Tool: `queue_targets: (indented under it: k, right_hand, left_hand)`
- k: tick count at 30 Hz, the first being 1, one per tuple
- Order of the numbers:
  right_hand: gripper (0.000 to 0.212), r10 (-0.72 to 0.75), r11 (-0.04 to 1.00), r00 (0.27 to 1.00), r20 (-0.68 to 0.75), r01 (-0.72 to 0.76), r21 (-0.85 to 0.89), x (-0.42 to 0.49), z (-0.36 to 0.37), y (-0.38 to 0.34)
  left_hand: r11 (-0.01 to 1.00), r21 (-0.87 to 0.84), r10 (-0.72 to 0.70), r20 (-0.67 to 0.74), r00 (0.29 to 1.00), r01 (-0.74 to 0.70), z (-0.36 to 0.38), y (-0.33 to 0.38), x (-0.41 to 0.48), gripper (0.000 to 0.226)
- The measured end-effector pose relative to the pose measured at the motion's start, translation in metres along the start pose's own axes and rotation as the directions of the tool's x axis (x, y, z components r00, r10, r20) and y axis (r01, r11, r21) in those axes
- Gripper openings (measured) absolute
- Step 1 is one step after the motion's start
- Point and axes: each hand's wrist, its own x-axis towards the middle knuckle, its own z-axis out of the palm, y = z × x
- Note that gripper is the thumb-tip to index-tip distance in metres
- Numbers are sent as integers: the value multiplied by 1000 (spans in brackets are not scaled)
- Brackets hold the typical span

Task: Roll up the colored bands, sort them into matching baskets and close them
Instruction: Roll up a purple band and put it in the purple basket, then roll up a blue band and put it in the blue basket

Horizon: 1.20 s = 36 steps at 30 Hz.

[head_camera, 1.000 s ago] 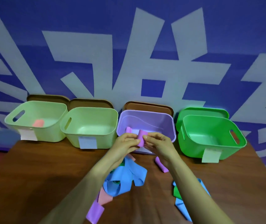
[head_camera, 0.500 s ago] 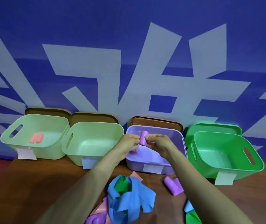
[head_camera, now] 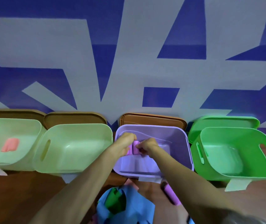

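Both my hands reach into the purple basket. My left hand and my right hand together pinch a rolled purple band low inside it. Another purple roll shows just left of it, partly hidden by my left hand. On the table in front lie a loose blue band, a green band tangled in it, and a rolled purple band beside my right forearm.
Two pale green baskets stand at the left; the far left one holds a pink roll. A bright green basket stands at the right. Brown lids and a green lid lean behind, against the blue and white wall.
Both hands moved forward and down from above the purple basket's front rim into the basket, carrying the purple roll. The camera came closer to the baskets.
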Motion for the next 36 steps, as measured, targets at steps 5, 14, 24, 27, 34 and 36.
queue_targets:
  k: [5, 14, 24, 27, 34, 36]
  right_hand:
    - [18, 12, 1000, 1000, 23, -12, -2, 7, 6, 2]
    - [32, -1, 994, 999, -49, -5, -109, -5, -1, 1]
    - [18, -218, 967, 973, 80, 204, 149, -89, -62, -22]
    - [5, -382, 895, 924, 28, 362, 263, -130, -79, -11]
    - [12, -573, 762, 809, -133, 585, 278, -195, -84, 70]
    - [16, -597, 746, 788, -151, 614, 256, -196, -75, 101]
  left_hand:
    - [1000, 27, -9, 1, 1000, 9, 1, -4, 3, 25]
    - [1000, -3, -16, 32, 999, 16, -2, -6, 5, 24]
    - [985, -65, 168, 130, 977, -160, -20, 3, -47, 31]
    - [947, -96, 318, 171, 933, -305, -24, -8, -99, 28]
    - [900, -35, 434, 183, 882, -435, -23, -91, -154, 13]
    - [865, 35, 494, 110, 862, -501, -26, -122, -148, 18]
